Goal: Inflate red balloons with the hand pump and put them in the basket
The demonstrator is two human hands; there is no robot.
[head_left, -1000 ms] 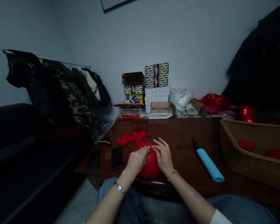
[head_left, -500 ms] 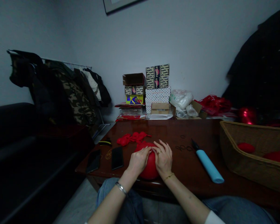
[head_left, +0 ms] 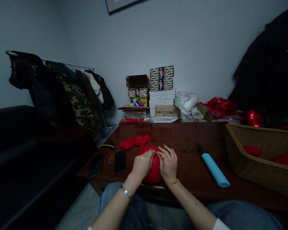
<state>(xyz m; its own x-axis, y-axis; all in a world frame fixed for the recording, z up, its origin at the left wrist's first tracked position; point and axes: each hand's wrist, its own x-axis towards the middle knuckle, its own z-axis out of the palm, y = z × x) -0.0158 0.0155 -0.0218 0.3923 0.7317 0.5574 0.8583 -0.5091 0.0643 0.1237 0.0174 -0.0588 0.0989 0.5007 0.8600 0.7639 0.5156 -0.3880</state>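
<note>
A red inflated balloon (head_left: 155, 171) rests at the near edge of the dark wooden table (head_left: 182, 131). My left hand (head_left: 141, 164) curls over its left side, fingers bent and pinching at the top. My right hand (head_left: 168, 164) lies against its right side, fingers together and pressed on the same spot at the top. A pile of flat red balloons (head_left: 136, 141) lies just beyond the hands.
A blue hand pump (head_left: 213, 168) lies to the right, a wicker basket (head_left: 259, 169) with red balloons beyond it. Two dark phones (head_left: 120, 161) and rubber bands (head_left: 111, 157) lie left. Boxes (head_left: 161, 92) and bags stand at the table's far edge. Coats hang on a rack (head_left: 62, 92).
Both hands stay on the balloon. My right hand's fingers have drawn closer together and nearer the left hand at the top. The view has shifted slightly.
</note>
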